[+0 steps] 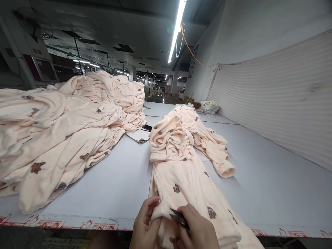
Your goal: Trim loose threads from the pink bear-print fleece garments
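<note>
A pale peach fleece garment [192, 176] with small printed animal figures lies along the table and hangs over its near edge. Its upper part is bunched up, and one sleeve [215, 155] stretches to the right. My left hand [146, 221] pinches a fold of the fleece near the table's front edge. In my right hand [197, 228] is a pair of dark thread snips [177, 218], blades pointing left toward the pinched fold. The snips' handles are mostly hidden by my fingers. Whether the blades touch the fabric I cannot tell.
A large heap of similar fleece garments [77, 128] covers the table's left side. Between heap and garment lie a white pad [138, 135] and a small black object [147, 128]. Folded cloths [209, 107] are stacked at the back. A striped sheet [280, 93] hangs along the right wall.
</note>
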